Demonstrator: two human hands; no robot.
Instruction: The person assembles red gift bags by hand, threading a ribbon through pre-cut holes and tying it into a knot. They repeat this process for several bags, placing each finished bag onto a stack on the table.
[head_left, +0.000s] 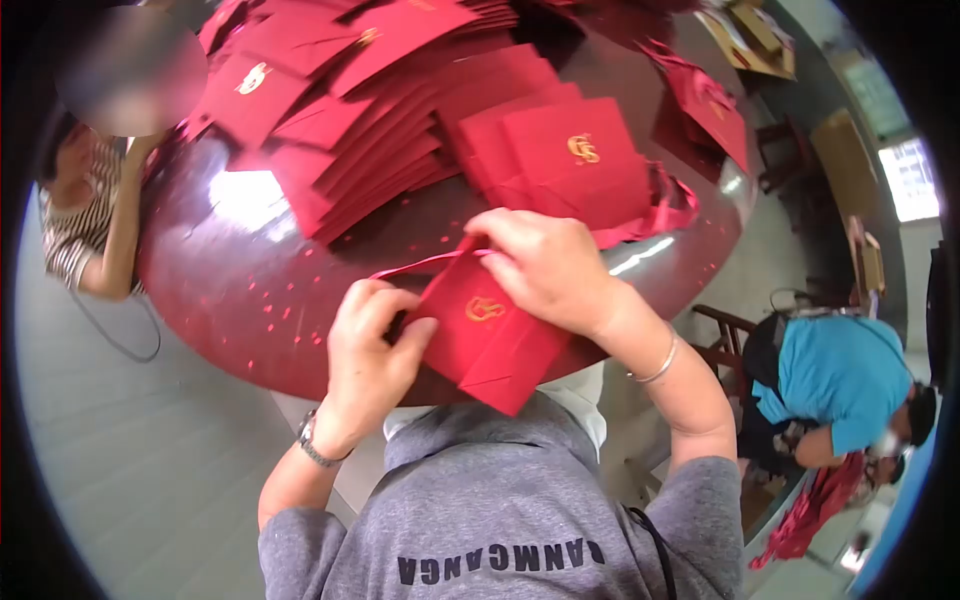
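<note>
A red paper bag [500, 335] with a gold emblem is held tilted at the near edge of the round table. My right hand [545, 265] pinches its upper edge near a pink ribbon [425, 262]. The ribbon runs leftward from the bag's top. My left hand [378, 345] has its thumb and fingers closed at the bag's left corner, where the fingertips partly hide what they grip. Just beyond my right hand lies a stack of red bags [575, 160] with gold emblems.
Many more red bags [375, 130] cover the far part of the dark red table [200, 310]. Small red scraps are scattered on its surface. A person in stripes [85, 215] is at the left, another in blue [840, 370] at the right, near a wooden chair [725, 330].
</note>
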